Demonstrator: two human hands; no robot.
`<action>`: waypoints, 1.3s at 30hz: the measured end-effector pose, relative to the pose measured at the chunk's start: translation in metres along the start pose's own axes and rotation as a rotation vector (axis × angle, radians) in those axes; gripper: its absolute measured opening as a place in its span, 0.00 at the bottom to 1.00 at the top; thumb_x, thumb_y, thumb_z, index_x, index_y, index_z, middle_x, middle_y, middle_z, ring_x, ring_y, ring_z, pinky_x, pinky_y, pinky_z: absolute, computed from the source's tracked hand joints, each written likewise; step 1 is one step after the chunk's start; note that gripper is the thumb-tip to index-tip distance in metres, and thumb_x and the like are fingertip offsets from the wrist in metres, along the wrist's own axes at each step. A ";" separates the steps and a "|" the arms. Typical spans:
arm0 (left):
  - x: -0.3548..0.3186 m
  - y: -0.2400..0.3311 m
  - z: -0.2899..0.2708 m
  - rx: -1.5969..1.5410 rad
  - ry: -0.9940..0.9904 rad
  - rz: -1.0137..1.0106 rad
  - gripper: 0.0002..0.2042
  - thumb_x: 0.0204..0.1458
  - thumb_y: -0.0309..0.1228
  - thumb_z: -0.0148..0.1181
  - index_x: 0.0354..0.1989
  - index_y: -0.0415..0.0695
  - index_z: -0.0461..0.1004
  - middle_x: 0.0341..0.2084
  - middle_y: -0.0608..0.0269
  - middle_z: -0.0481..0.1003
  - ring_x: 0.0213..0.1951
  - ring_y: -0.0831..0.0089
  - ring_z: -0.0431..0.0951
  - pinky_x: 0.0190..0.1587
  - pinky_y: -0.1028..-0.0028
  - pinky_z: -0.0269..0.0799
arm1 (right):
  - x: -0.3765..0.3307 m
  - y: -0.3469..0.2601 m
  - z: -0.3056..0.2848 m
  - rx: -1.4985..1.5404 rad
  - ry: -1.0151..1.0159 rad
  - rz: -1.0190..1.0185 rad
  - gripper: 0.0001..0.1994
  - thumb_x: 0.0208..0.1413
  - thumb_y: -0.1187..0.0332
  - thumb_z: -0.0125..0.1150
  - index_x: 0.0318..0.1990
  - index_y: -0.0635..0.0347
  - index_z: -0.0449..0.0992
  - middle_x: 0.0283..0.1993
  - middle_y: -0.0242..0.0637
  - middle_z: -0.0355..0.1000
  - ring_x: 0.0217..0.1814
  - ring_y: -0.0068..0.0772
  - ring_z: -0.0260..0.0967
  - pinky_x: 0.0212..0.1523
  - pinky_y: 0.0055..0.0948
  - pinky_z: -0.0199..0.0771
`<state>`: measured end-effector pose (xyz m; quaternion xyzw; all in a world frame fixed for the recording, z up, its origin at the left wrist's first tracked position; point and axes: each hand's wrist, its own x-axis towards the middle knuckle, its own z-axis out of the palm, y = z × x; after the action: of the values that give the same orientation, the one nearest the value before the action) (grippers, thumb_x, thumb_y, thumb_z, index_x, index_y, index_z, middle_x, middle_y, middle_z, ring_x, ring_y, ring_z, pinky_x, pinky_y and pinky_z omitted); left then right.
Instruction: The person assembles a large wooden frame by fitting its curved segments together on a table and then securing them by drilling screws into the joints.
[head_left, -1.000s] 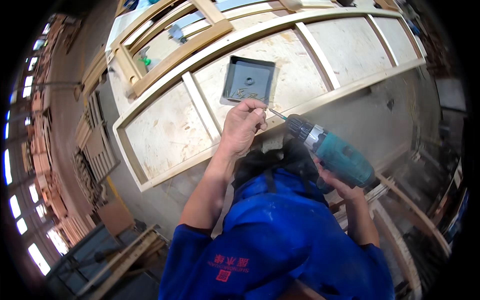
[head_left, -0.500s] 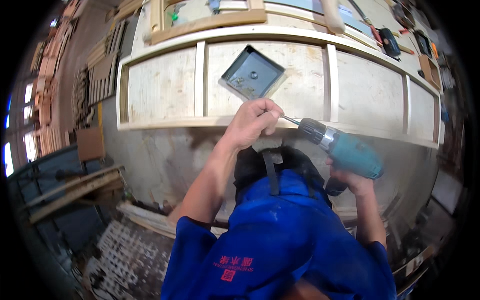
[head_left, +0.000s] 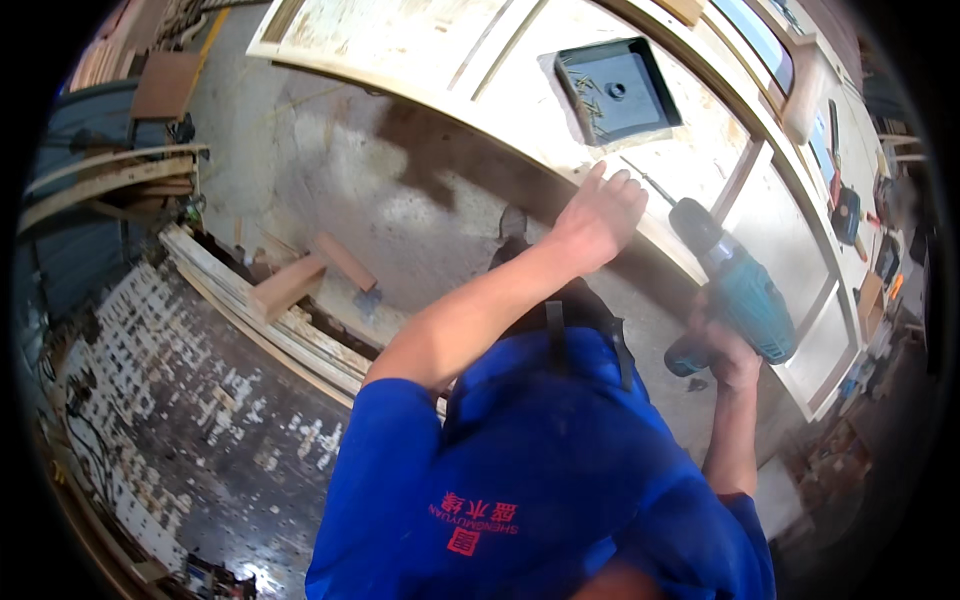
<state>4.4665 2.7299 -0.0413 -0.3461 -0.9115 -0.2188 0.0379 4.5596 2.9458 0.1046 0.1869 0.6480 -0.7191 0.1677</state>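
Note:
My right hand [head_left: 722, 340] is wrapped around the grip of a teal cordless drill [head_left: 752, 300] with a black chuck. A long, thin bit [head_left: 650, 182] points up and left from it, over the near rail of a pale wooden frame [head_left: 520, 135]. Close beside the bit is my left hand [head_left: 603, 215], back upward, with its fingers extended and somewhat apart. I see nothing held in it, though its fingertips are slightly blurred. Just beyond lies a dark square tray [head_left: 655, 100] on the frame's panel. Several brass-coloured screws [head_left: 590, 105] lie along its left side.
Loose wood blocks [head_left: 288, 288] and long boards [head_left: 270, 325] lie on the left, near a paint-flecked dark surface [head_left: 230, 430]. A brown board [head_left: 165, 85] stands at the upper left. Hand tools, including a black-headed one [head_left: 846, 215], lie at the far right.
The view has turned, so the frame now runs diagonally. My left hand has come away from the tip of the drill bit, where it was pinching, and its fingers have opened. The drill stays in my right hand.

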 end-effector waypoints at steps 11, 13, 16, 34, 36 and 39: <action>0.013 -0.011 0.058 0.012 -0.262 0.061 0.06 0.50 0.32 0.57 0.36 0.57 0.76 0.34 0.70 0.74 0.43 0.74 0.73 0.50 0.70 0.64 | 0.039 0.000 0.014 -0.195 -0.029 0.012 0.27 0.44 0.63 0.72 0.52 0.63 0.76 0.43 0.37 0.77 0.36 0.26 0.74 0.40 0.27 0.75; 0.001 -0.019 0.143 -0.254 -0.048 -0.061 0.09 0.51 0.26 0.55 0.40 0.51 0.76 0.37 0.66 0.76 0.46 0.69 0.75 0.51 0.66 0.69 | 0.045 -0.008 0.026 -0.198 -0.089 0.021 0.24 0.44 0.65 0.72 0.51 0.63 0.77 0.41 0.36 0.77 0.37 0.26 0.74 0.40 0.28 0.75; -0.010 -0.035 0.196 -0.740 0.106 -0.159 0.11 0.53 0.20 0.54 0.43 0.47 0.74 0.37 0.64 0.76 0.48 0.69 0.74 0.51 0.67 0.72 | 0.051 -0.010 0.020 -0.274 -0.151 0.073 0.21 0.46 0.66 0.70 0.49 0.63 0.79 0.38 0.33 0.77 0.37 0.26 0.74 0.41 0.28 0.74; 0.001 -0.011 0.058 0.005 -0.103 -0.041 0.04 0.49 0.35 0.53 0.32 0.52 0.70 0.33 0.65 0.70 0.40 0.67 0.69 0.43 0.67 0.63 | 0.042 0.005 -0.008 -0.364 -0.213 0.111 0.19 0.51 0.72 0.67 0.52 0.62 0.79 0.42 0.31 0.77 0.42 0.25 0.73 0.45 0.28 0.73; -0.003 -0.017 0.052 -0.028 -0.017 0.019 0.05 0.49 0.36 0.53 0.33 0.53 0.71 0.35 0.65 0.71 0.41 0.68 0.69 0.43 0.67 0.63 | 0.041 0.006 -0.009 -0.389 -0.210 0.110 0.19 0.51 0.72 0.67 0.53 0.62 0.79 0.44 0.32 0.77 0.43 0.25 0.73 0.45 0.28 0.73; 0.001 -0.013 0.057 0.005 -0.105 0.020 0.05 0.49 0.35 0.54 0.33 0.55 0.74 0.37 0.67 0.73 0.42 0.68 0.70 0.44 0.66 0.64 | 0.044 0.000 -0.008 -0.465 -0.218 0.122 0.19 0.52 0.72 0.67 0.53 0.62 0.79 0.45 0.32 0.77 0.43 0.24 0.73 0.45 0.28 0.73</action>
<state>4.4617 2.7460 -0.0977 -0.3662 -0.9093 -0.1977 -0.0068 4.5217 2.9536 0.0826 0.1035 0.7615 -0.5554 0.3179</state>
